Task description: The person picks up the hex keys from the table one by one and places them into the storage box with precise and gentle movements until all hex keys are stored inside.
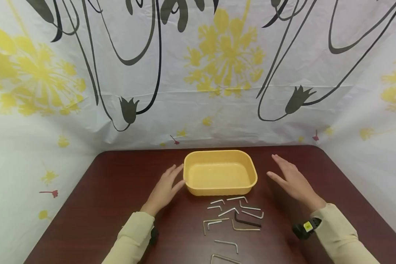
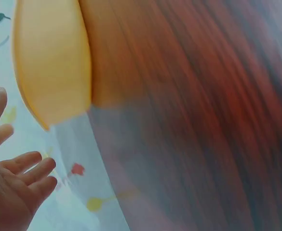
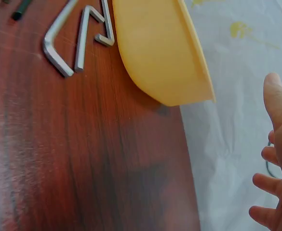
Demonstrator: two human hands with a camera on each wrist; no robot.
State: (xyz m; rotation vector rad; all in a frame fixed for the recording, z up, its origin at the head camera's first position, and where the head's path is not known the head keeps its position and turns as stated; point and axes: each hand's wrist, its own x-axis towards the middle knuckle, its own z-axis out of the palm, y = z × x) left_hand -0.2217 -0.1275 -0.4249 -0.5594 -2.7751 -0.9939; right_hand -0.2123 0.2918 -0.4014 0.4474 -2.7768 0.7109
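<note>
A yellow plastic tray with rounded corners stands at the back of the table, nothing inside it. My left hand is at the tray's left side, fingers spread and fingertips right by the rim; in the left wrist view the hand holds nothing. Off the tray's right side, a gap away, hovers my right hand with thumb and fingers extended, likewise holding nothing. In front of the tray lie several L-shaped hex keys, mostly silver, among them a black hex key and a brassy one.
The dark red-brown table has rounded back corners. Behind it and at both sides hangs a white cloth with yellow and grey plant prints. Two more hex keys lie nearer the front edge, one silver and one cut off by the frame.
</note>
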